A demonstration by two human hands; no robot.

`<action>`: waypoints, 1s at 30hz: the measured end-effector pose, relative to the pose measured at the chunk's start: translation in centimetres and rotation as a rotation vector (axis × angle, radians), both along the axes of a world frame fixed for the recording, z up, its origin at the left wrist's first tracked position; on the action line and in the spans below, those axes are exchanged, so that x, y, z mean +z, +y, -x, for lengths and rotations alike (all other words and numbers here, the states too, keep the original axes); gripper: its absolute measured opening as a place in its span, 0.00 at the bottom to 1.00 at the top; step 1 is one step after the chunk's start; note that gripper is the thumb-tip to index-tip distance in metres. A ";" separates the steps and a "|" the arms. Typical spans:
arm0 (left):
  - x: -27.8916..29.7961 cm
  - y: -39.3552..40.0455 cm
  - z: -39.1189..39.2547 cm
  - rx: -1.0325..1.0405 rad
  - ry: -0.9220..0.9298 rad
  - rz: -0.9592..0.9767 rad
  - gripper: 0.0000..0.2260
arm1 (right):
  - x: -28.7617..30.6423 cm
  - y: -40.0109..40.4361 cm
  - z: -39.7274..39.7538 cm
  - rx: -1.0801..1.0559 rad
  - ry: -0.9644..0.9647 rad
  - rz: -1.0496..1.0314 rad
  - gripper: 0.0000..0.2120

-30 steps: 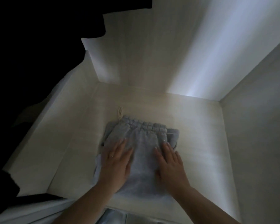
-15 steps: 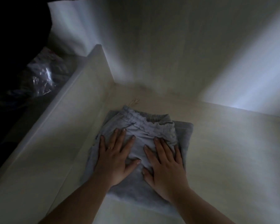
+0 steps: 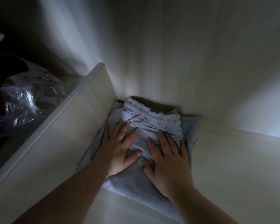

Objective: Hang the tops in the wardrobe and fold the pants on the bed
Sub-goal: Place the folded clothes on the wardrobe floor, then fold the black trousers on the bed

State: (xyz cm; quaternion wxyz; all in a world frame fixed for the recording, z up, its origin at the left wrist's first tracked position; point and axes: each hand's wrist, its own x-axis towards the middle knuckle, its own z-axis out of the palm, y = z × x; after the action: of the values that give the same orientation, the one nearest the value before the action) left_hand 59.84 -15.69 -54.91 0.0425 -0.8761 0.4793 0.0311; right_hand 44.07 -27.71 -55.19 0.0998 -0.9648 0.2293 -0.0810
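The folded pale grey sweatpants point(image 3: 141, 126), gathered elastic waistband farthest from the person, lie on the light wooden shelf point(image 3: 233, 159), pushed into its back left corner against the divider panel point(image 3: 68, 126); left hand point(image 3: 118, 147) and right hand point(image 3: 168, 157) press flat on them, fingers straight, gripping nothing.

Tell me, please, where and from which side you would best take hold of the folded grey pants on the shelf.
Probably the near folded edge of the folded grey pants, from the open front: the divider panel blocks their left side and the waistband faces the back wall.
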 end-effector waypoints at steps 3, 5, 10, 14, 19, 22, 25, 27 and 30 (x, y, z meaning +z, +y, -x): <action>0.0 -0.5 -0.3 0.001 -0.002 -0.003 0.38 | -0.2 -0.5 -0.5 0.004 -0.006 0.029 0.30; -0.1 -0.6 -0.4 0.000 -0.005 0.004 0.37 | -0.2 -0.9 -0.6 0.013 -0.003 0.032 0.30; -0.2 -1.0 -0.6 0.018 0.028 0.029 0.39 | -0.3 -1.6 -1.0 0.050 0.036 -0.023 0.33; 1.5 -1.7 1.4 0.171 0.123 0.052 0.36 | 1.4 -3.6 0.4 0.125 0.042 -0.082 0.27; 4.4 0.5 6.5 0.491 0.658 0.562 0.17 | 5.6 -3.1 5.8 -0.010 -0.135 -0.354 0.19; 8.4 2.8 10.2 0.604 0.864 0.712 0.15 | 9.5 -1.5 8.4 -0.124 -0.136 -0.558 0.19; 13.7 5.5 14.4 0.670 1.029 0.800 0.17 | 14.4 0.8 10.6 -0.154 -0.207 -0.707 0.15; 16.9 7.4 17.2 0.702 1.148 0.906 0.17 | 17.2 2.4 11.8 -0.164 -0.270 -0.763 0.13; 21.5 11.9 21.6 0.718 1.224 0.937 0.13 | 20.8 6.7 13.8 -0.063 -0.299 -0.801 0.12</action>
State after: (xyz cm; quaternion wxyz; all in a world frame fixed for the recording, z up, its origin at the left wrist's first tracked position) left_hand 38.28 -3.81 -33.39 -0.6036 -0.7311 0.0743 0.3094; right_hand 30.29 -21.01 -34.35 0.4962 -0.8201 0.2549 -0.1277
